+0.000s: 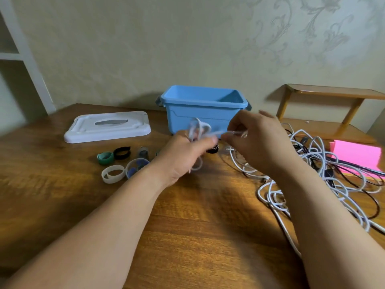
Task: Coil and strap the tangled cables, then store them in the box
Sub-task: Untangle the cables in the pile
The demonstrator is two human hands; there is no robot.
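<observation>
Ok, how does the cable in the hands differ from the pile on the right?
The held cable is up off the table, gathered into small loops in the left hand, with the right hand pinching a strand. The pile lies loose and tangled on the table. The held cable is white, while the pile mixes white and black cables. Neither is strapped yet, and neither is in the blue box.

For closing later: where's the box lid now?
Head view: the white lid lies on the table, left of the blue box, just behind the straps.
</observation>
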